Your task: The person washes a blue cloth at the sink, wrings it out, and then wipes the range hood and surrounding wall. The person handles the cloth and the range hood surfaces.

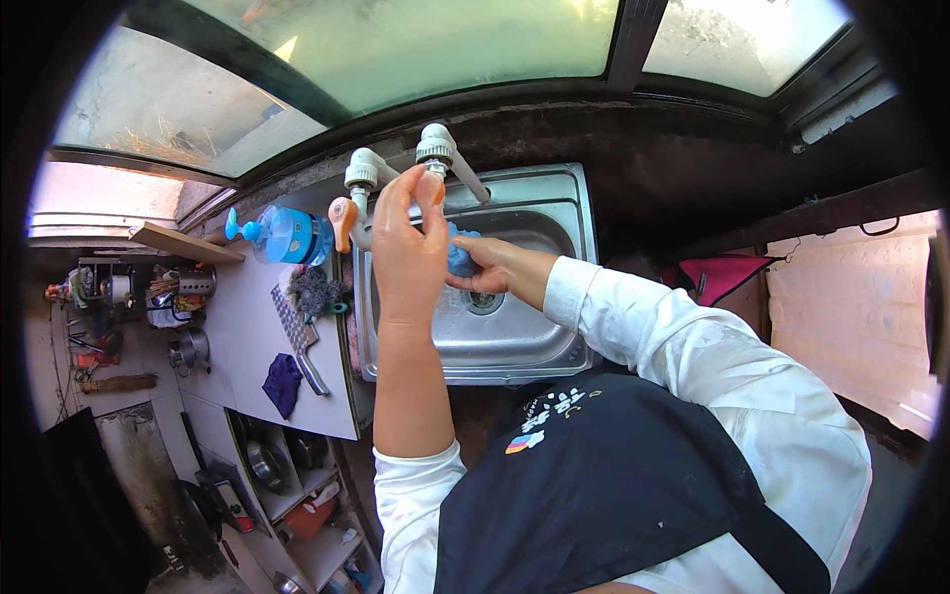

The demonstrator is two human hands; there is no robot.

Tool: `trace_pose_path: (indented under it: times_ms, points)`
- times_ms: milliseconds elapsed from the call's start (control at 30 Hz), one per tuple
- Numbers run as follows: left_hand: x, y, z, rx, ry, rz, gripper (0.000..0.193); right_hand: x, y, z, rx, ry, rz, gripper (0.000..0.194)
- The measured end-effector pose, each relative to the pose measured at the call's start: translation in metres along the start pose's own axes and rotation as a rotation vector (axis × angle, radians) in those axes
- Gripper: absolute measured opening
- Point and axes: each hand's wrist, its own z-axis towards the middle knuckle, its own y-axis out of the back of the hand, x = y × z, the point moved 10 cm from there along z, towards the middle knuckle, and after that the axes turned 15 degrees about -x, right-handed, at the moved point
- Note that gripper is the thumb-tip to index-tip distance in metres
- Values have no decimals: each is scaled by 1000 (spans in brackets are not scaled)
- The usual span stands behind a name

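Observation:
My left hand (410,236) is raised at the white plastic tap (436,147) over the steel sink (475,355), with its fingers around the orange tap handle (430,191). Lower and to the right, my right hand (493,265) holds a light blue cloth (460,256) above the basin, close to the drain (486,302). Part of the cloth is hidden behind my left hand. A second white tap (361,172) with an orange handle (342,223) stands to the left. Whether water runs cannot be told.
On the white counter left of the sink are a blue pump bottle (293,236), a steel scourer (318,289), a cleaver (300,334) and a dark purple cloth (283,384). Windows rise behind the sink. A pink cloth item (724,276) hangs at the right.

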Motion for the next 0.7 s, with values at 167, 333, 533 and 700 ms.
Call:
trace_pose_path:
  times_ms: [167, 333, 533, 700]
  points:
    - [78, 6, -35, 10, 511, -673, 64, -13, -1, -24, 273, -148, -40, 39]
    - [142, -29, -139, 217, 1087, -987, 80, -54, -10, -56, 408, -364, 74, 44]
    - [105, -34, -149, 198, 1015, -1618, 48, -97, -12, -100, 507, -489, 45, 56]
    - [111, -13, -144, 197, 963, -1404, 25, -88, -18, -134, 651, -474, -67, 53]
